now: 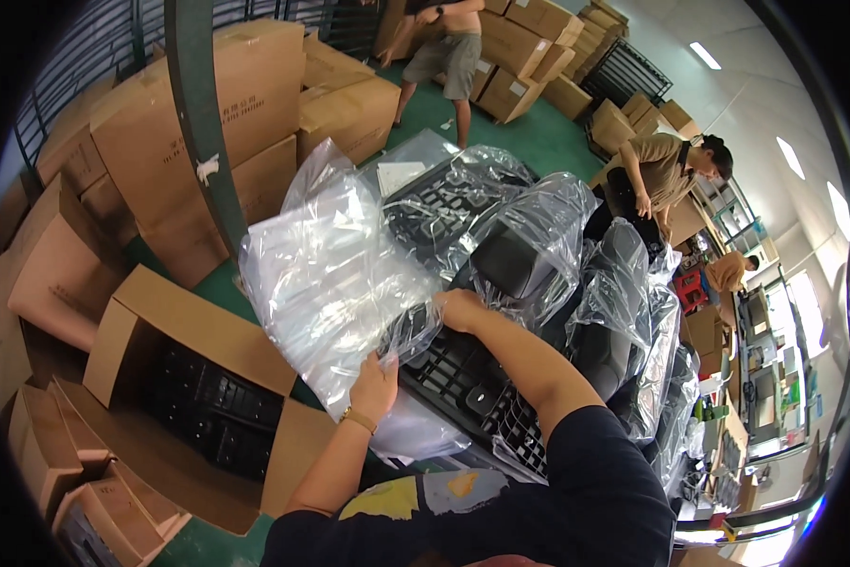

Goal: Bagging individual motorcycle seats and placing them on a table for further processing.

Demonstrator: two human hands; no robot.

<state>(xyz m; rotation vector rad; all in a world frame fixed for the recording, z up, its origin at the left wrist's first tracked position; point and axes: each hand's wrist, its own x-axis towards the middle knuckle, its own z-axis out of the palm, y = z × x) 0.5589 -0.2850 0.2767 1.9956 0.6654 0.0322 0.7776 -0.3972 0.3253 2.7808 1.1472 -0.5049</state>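
Nearest to the camera is the person's dark shirt [538, 510], with a yellow and a grey patch on its chest. Beyond it, the left hand [373, 389] has its fingers bent, nearly closed, and pinches the near edge of a large clear plastic bag [321, 269]. The right hand [457, 311] is curled and closed on the gathered right edge of the same bag. This bag lies at the left side of the pile, partly over a black grid panel [458, 376]. What carries the pile is hidden, so I cannot tell its edges. To the right are black padded parts [515, 263] wrapped in clear film. At left, an open box [203, 326] holds black parts [208, 408] between its walls. A co-worker [659, 170] stands beyond the pile.
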